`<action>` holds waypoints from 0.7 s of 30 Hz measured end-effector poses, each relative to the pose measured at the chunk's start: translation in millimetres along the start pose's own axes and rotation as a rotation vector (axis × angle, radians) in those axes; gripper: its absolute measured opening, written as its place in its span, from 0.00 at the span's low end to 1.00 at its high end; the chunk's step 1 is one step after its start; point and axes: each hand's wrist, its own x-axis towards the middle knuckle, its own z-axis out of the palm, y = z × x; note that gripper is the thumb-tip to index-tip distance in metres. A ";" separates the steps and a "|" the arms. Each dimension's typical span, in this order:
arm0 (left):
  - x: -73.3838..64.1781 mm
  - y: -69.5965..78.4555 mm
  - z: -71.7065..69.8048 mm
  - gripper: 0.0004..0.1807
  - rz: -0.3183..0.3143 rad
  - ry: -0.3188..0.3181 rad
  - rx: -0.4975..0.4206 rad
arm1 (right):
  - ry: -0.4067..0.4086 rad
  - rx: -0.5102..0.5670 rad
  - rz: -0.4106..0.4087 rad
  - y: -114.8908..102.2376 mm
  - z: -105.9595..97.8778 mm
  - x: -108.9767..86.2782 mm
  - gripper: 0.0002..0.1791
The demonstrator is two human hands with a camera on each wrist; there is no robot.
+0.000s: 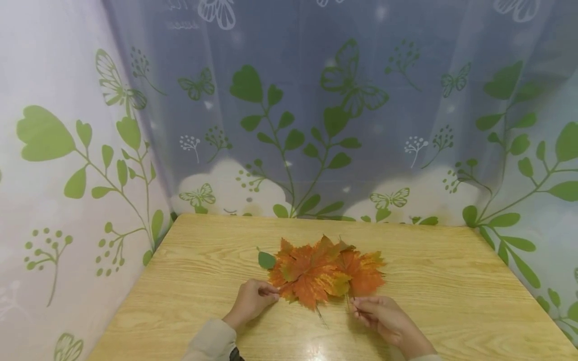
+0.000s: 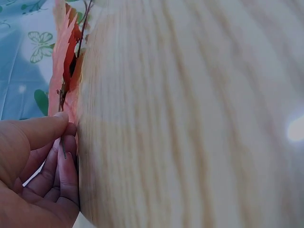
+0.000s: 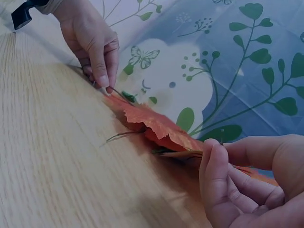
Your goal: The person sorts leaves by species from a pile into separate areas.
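Note:
Several orange and yellow-green artificial maple leaves [image 1: 311, 273] lie overlapped in a cluster on the wooden table. My left hand [image 1: 255, 301] is at the cluster's left side and pinches a thin leaf stem [image 2: 63, 147] between thumb and fingers, as the left wrist view shows. On the cluster's right, my right hand [image 1: 381, 318] pinches another thin stem between thumb and index finger. A further stem [image 1: 321, 316] sticks out toward me between the hands. One small green leaf [image 1: 266, 259] pokes out at the upper left of the cluster.
The wood-grain table [image 1: 203, 250] extends around the leaves on all sides. Behind it and to both sides hangs a curtain [image 1: 289, 125] printed with green plants and butterflies. A black strap [image 3: 21, 15] shows at the left wrist.

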 end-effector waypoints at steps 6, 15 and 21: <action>-0.2 0.3 -0.5 0.05 -0.005 -0.004 0.002 | -0.013 0.020 -0.011 -8.0 -0.8 -9.1 0.11; 0.5 -1.4 -0.3 0.05 0.004 0.004 0.024 | -0.021 -0.011 -0.006 -25.3 -12.6 -25.6 0.12; 0.6 -0.6 -0.6 0.04 0.004 0.007 0.034 | -0.026 -0.040 -0.033 -37.1 -25.6 -35.3 0.10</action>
